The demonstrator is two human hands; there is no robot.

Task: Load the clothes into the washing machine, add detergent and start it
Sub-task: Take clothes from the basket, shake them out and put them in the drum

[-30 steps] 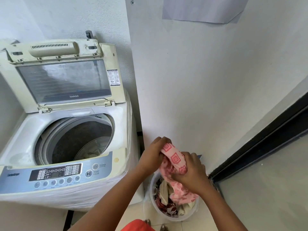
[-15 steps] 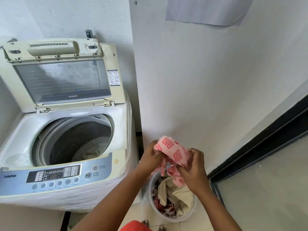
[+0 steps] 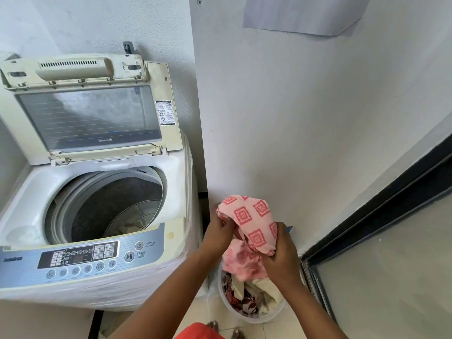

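Both hands, left hand (image 3: 217, 232) and right hand (image 3: 281, 259), are clamped on the pink cloth (image 3: 254, 223) over the basket (image 3: 226, 298); loading step, a swing left into the drum (image 3: 110, 204) is needed next

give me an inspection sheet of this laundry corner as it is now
surface: tiled floor, pale, bare patches by the basket.
job's things: washer with lid raised; drum looks nearly empty. pink cloth held above basket, which holds more clothes. detergent: nothing seen.
clutter: nothing seen.
hands: left hand and right hand both grip the pink cloth.
cables: nothing seen.
surroundings: white wall with a pale sheet high up; dark door frame at right.
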